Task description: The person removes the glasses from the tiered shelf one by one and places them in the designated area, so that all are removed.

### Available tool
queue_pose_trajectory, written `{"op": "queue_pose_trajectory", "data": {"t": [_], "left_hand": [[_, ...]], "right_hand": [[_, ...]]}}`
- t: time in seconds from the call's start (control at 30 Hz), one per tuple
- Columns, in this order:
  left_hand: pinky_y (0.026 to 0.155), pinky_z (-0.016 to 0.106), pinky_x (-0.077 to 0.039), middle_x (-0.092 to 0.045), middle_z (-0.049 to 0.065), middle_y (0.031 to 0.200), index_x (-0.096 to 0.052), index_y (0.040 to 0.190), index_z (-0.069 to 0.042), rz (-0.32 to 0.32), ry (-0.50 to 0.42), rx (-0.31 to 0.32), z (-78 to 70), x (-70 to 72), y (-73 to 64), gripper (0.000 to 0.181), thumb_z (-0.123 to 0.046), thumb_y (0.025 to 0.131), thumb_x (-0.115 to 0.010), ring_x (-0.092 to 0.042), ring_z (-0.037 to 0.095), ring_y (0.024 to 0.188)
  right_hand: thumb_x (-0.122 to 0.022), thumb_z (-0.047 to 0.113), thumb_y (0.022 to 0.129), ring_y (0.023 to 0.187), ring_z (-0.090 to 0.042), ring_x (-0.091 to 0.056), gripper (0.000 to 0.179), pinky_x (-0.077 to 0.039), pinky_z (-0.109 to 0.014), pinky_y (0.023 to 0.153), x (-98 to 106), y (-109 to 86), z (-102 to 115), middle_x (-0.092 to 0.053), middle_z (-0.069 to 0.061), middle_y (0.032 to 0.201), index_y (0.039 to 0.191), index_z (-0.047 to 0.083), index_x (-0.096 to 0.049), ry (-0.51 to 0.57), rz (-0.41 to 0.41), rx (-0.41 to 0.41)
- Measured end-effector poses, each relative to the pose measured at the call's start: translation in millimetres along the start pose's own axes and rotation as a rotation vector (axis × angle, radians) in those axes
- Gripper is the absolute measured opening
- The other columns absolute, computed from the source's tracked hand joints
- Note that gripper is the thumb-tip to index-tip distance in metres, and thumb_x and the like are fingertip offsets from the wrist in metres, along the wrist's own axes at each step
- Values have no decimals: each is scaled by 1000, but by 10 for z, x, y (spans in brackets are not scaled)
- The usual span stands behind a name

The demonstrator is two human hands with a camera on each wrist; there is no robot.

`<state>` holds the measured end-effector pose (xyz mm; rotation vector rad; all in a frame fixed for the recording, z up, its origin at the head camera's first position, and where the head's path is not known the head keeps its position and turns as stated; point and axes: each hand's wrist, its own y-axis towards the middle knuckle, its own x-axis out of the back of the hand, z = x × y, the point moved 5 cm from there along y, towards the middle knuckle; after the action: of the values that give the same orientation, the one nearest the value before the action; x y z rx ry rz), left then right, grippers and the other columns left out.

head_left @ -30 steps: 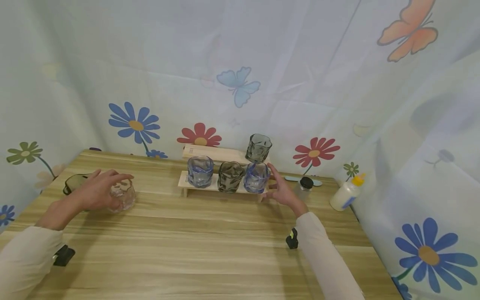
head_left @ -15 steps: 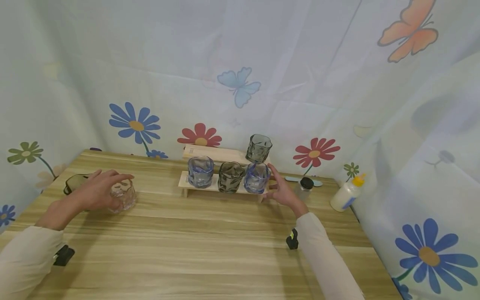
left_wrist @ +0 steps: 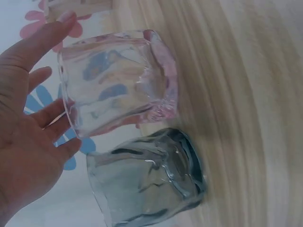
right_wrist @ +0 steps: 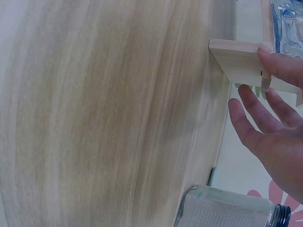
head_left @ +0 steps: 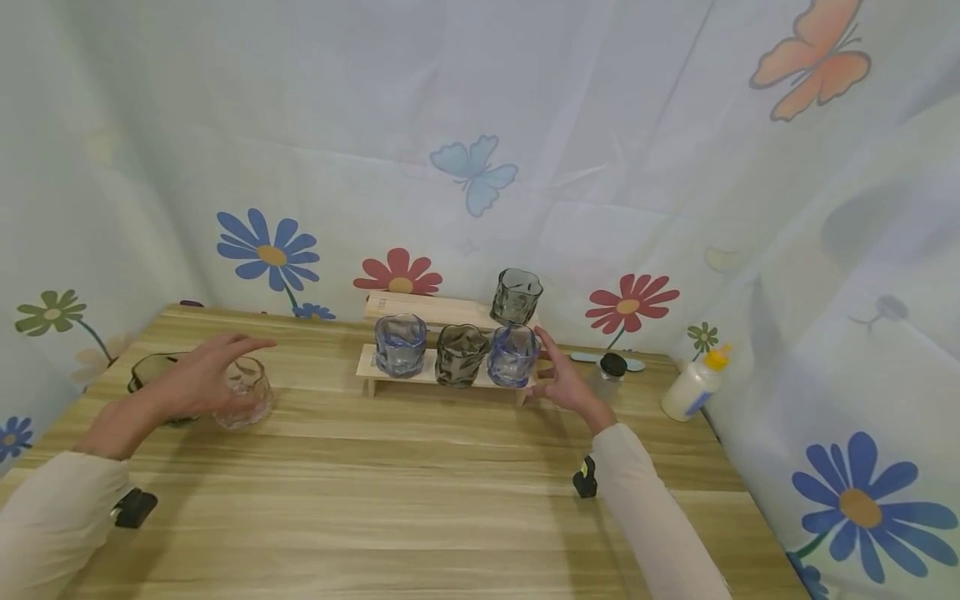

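Observation:
My left hand (head_left: 197, 382) is spread beside a clear pink-tinted glass (left_wrist: 118, 82). Its fingers (left_wrist: 40, 45) extend around the rim side without curling round the glass, and one digit points away. Just beside it stands a grey-green glass (left_wrist: 149, 182), partly hidden by the hand in the head view. My right hand (head_left: 561, 379) is at the right end of a two-tier wooden stand (head_left: 365, 360), its thumb touching the board's edge and its fingers loosely extended. On the lower tier are a blue glass (head_left: 401, 346), a dark grey glass (head_left: 460, 356) and another blue glass (head_left: 512, 357).
A grey glass (head_left: 517, 296) stands on the right of the upper tier (head_left: 427, 307). Right of the stand are a black-lidded jar (head_left: 611, 369), a pale flat item (head_left: 633, 365) and a yellow-capped bottle (head_left: 693, 387). A patterned curtain (head_left: 337, 200) hangs behind the table (head_left: 390, 517).
My left hand's fingers have opened away from the pink-tinted glass, which stays upright where it was. My right hand and the stand have not visibly moved.

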<state>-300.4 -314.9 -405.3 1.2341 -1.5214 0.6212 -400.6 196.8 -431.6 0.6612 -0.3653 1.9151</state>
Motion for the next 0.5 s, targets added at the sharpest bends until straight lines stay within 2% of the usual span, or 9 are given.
{"op": "queue_pose_trajectory", "data": {"t": [0.1, 0.23, 0.33, 0.5], "left_hand": [[86, 66, -47, -47, 30, 139, -46, 146, -5, -39, -48, -15, -67, 40, 57, 82, -23, 76, -87, -49, 50, 122], [87, 67, -47, -46, 28, 138, -42, 149, -5, -74, -84, -18, -199, 109, 161, 85, -25, 79, -86, -51, 50, 121], [89, 67, -46, -44, 26, 139, -40, 151, -8, -93, -89, -11, -299, 145, 254, 88, -31, 79, -85, -51, 50, 121], [90, 67, -46, -45, 24, 137, -42, 149, -10, -141, -101, -23, -427, 158, 426, 86, -30, 78, -87, -51, 47, 120]], "right_hand": [[-72, -9, 83, 123, -56, -53, 107, -54, -54, 93, 4, -4, 1, -25, -23, 162, 162, 21, -6, -1, -4, -7], [-72, -9, 84, 123, -56, -53, 107, -53, -55, 94, 3, -2, -2, -26, -25, 161, 162, 21, -6, -4, 2, -7], [-72, -8, 84, 123, -57, -53, 107, -53, -55, 94, 4, 0, -6, -26, -27, 160, 162, 20, -5, -10, 4, -3], [-72, -7, 84, 122, -57, -53, 107, -53, -55, 95, 5, -4, -7, -23, -25, 162, 162, 21, -5, -16, 3, 10]]}}
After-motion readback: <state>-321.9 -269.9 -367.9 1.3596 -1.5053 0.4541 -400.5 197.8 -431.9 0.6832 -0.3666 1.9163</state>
